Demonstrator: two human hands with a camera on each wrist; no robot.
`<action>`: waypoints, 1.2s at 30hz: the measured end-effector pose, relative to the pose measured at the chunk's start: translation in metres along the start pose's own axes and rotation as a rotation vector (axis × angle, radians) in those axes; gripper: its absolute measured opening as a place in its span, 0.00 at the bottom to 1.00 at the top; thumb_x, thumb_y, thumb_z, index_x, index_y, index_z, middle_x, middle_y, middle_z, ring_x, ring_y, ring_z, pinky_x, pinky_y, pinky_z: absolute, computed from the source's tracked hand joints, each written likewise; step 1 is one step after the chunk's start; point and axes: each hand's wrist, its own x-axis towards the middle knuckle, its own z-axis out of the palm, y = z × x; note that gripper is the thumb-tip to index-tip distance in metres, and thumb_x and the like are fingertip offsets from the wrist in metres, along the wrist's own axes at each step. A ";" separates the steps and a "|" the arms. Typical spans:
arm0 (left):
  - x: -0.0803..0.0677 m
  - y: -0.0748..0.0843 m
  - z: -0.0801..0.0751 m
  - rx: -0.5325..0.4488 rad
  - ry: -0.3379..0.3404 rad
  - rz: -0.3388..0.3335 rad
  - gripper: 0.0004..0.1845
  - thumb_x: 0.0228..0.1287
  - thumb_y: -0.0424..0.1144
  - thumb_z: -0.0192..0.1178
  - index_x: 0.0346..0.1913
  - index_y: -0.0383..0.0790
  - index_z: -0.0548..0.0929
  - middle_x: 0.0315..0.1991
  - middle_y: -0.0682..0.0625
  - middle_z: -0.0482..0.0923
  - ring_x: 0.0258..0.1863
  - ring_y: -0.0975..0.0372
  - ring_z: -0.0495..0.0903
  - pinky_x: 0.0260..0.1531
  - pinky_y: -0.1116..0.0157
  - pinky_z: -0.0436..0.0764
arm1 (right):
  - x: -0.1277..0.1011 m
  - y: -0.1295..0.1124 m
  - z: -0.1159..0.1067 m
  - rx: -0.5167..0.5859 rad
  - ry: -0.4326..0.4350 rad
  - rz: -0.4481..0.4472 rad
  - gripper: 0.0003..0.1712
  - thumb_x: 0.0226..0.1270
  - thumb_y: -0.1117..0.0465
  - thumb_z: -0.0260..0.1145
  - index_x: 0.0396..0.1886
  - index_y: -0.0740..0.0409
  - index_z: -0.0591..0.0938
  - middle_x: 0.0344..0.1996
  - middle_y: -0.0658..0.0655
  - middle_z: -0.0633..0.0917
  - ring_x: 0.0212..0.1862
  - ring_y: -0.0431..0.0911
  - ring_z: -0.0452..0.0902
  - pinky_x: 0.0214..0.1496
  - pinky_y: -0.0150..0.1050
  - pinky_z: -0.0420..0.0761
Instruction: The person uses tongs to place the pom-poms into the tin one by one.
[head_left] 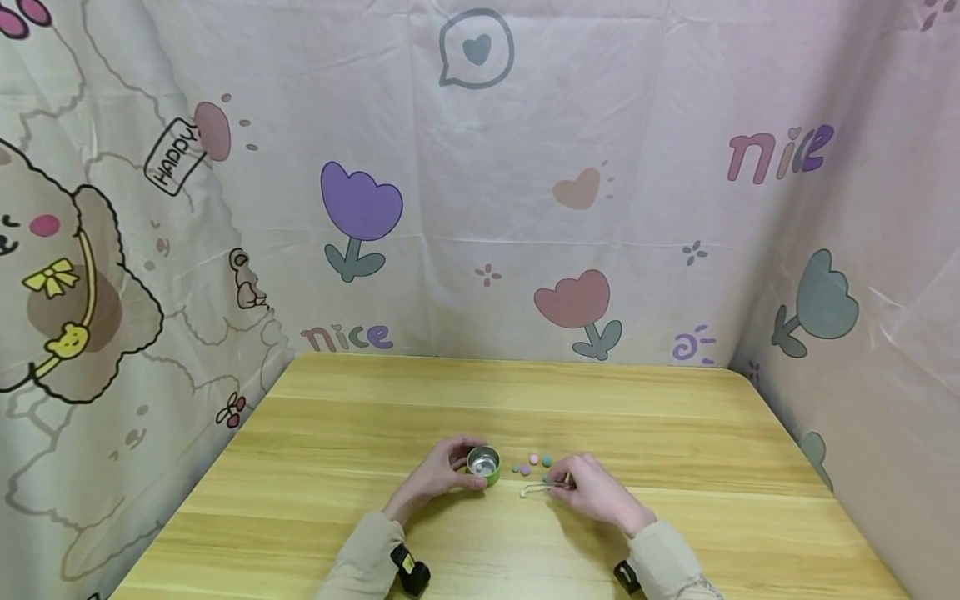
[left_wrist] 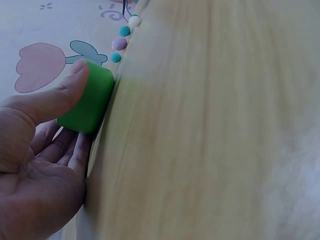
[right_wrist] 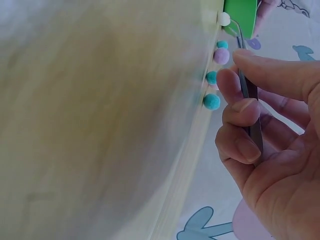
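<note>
My left hand (head_left: 438, 471) grips a small round green tin (head_left: 492, 478) upright on the table, thumb and fingers around its sides. Something pale lies inside the tin, too small to make out. In my right hand (head_left: 596, 492) is a pair of metal tweezers (right_wrist: 243, 82) with bent tips, pinched between thumb and fingers. At the tips is a white pom-pom (right_wrist: 224, 19), just right of the tin in the head view. Between the hands lie a purple pom-pom (head_left: 525, 471), a pink pom-pom (head_left: 534, 459) and several teal pom-poms (right_wrist: 211, 102).
The light wooden table (head_left: 337, 417) reaches back to a printed cloth (head_left: 465, 150) that hangs behind it and along both sides. Each forearm wears a black wrist device (head_left: 409, 570) over a beige sleeve.
</note>
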 end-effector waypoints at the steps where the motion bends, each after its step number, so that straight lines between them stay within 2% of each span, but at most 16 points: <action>1: 0.000 0.000 0.000 0.000 0.000 0.001 0.35 0.54 0.27 0.73 0.65 0.23 0.70 0.63 0.28 0.73 0.66 0.38 0.73 0.73 0.45 0.69 | 0.000 0.000 0.000 0.002 -0.003 0.001 0.03 0.63 0.69 0.69 0.35 0.60 0.88 0.29 0.50 0.88 0.29 0.29 0.74 0.30 0.26 0.79; 10: -0.002 0.002 0.000 0.000 -0.012 0.009 0.35 0.55 0.27 0.73 0.65 0.23 0.70 0.63 0.28 0.73 0.65 0.39 0.73 0.71 0.46 0.72 | 0.001 -0.001 0.002 0.009 -0.018 -0.015 0.04 0.63 0.70 0.68 0.34 0.59 0.88 0.30 0.52 0.89 0.31 0.30 0.76 0.32 0.26 0.81; 21: -0.002 0.002 0.000 -0.010 -0.012 0.007 0.35 0.55 0.27 0.73 0.65 0.24 0.70 0.63 0.28 0.73 0.65 0.39 0.73 0.71 0.46 0.73 | 0.001 -0.001 0.001 -0.016 -0.018 -0.027 0.04 0.63 0.70 0.68 0.33 0.58 0.88 0.31 0.50 0.88 0.32 0.30 0.76 0.33 0.25 0.81; 29: -0.002 0.002 0.000 0.008 -0.013 0.002 0.35 0.55 0.28 0.73 0.65 0.24 0.71 0.62 0.29 0.74 0.65 0.40 0.74 0.70 0.51 0.75 | 0.000 -0.001 0.002 -0.035 -0.010 -0.032 0.04 0.62 0.69 0.69 0.32 0.59 0.88 0.30 0.51 0.89 0.32 0.30 0.76 0.34 0.26 0.81; 36: -0.001 0.001 0.000 0.001 -0.010 0.001 0.35 0.55 0.28 0.73 0.65 0.24 0.71 0.63 0.29 0.74 0.65 0.39 0.73 0.71 0.48 0.74 | 0.001 0.000 0.003 -0.034 -0.001 -0.036 0.04 0.62 0.70 0.69 0.32 0.58 0.88 0.30 0.50 0.89 0.31 0.29 0.75 0.32 0.25 0.80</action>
